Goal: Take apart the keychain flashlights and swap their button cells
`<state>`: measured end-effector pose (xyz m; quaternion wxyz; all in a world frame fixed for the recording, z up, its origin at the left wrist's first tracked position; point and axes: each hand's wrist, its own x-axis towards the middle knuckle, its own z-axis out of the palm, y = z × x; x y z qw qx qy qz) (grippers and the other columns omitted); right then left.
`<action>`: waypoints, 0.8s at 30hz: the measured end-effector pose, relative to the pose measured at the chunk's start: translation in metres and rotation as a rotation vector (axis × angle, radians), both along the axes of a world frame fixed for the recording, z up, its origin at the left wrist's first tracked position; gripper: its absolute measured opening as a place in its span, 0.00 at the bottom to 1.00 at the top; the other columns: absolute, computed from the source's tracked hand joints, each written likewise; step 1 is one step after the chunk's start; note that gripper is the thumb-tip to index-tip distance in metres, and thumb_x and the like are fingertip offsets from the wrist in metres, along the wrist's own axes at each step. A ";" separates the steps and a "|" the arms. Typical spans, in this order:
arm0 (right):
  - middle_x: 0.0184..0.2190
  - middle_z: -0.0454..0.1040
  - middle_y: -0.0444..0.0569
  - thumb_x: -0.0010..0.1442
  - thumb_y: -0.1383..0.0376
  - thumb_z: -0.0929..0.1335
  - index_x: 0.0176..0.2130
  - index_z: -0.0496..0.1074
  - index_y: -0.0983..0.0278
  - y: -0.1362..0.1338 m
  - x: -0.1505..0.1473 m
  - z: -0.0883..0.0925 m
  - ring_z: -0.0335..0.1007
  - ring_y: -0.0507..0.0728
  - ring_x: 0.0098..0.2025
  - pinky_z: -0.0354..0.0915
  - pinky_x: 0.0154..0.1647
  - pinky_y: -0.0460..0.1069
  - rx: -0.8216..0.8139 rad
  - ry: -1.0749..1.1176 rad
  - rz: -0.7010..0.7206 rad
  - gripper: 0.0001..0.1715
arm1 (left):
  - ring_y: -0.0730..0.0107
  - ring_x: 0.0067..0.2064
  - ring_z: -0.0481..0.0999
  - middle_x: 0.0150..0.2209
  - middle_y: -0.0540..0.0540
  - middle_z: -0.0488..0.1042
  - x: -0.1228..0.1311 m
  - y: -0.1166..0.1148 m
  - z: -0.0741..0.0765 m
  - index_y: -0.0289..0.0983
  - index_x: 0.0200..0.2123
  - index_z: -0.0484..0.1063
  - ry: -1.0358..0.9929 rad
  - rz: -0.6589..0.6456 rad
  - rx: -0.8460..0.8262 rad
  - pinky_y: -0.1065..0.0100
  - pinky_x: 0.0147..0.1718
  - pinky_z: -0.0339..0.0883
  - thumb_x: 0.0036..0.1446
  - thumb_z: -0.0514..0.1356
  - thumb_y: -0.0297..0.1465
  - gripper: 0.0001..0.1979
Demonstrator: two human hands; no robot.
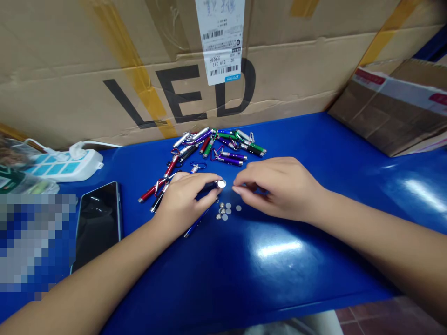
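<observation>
Pinched between thumb and index finger of my left hand (181,195) is a small keychain flashlight (221,184), its pale round end facing right. My right hand (275,188) hovers just right of that end, thumb and fingertips drawn together; whatever they may hold is too small to make out. Below the hands, several small button cells (222,211) and thin grey discs (228,205) lie on the table. A blue penlight (195,225) rests beneath my left hand. Behind is a pile of coloured keychain flashlights (211,144) with small carabiner clips, in red, green, purple, black and silver.
A blue table (314,260) carries everything. A large cardboard box (279,60) marked LED walls off the back. On the left are a white power strip (80,167) with plugs and a dark phone (99,223). An open carton (387,111) stands at the right.
</observation>
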<state>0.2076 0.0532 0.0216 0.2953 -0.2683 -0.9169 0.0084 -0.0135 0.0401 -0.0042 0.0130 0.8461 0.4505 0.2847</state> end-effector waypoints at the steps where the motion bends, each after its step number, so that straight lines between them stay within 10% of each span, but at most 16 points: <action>1: 0.29 0.75 0.43 0.63 0.64 0.64 0.36 0.72 0.63 0.000 0.000 0.001 0.67 0.49 0.27 0.59 0.29 0.46 -0.066 -0.027 -0.020 0.08 | 0.67 0.37 0.80 0.40 0.51 0.81 0.000 0.000 0.000 0.43 0.40 0.75 0.000 0.012 -0.016 0.66 0.40 0.66 0.58 0.60 0.31 0.07; 8: 0.36 0.73 0.49 0.58 0.64 0.68 0.39 0.75 0.63 0.002 -0.006 -0.005 0.70 0.55 0.37 0.63 0.36 0.48 -0.397 -0.235 0.015 0.09 | 0.64 0.41 0.79 0.41 0.48 0.80 0.000 0.004 -0.002 0.39 0.41 0.74 -0.156 0.077 -0.201 0.63 0.43 0.70 0.57 0.60 0.33 0.09; 24: 0.34 0.72 0.49 0.61 0.69 0.65 0.38 0.76 0.64 0.003 -0.024 -0.018 0.68 0.54 0.36 0.60 0.35 0.47 -0.389 -0.278 0.063 0.10 | 0.64 0.42 0.80 0.40 0.48 0.81 0.001 0.005 -0.002 0.39 0.41 0.74 -0.156 0.051 -0.179 0.63 0.43 0.70 0.57 0.60 0.32 0.09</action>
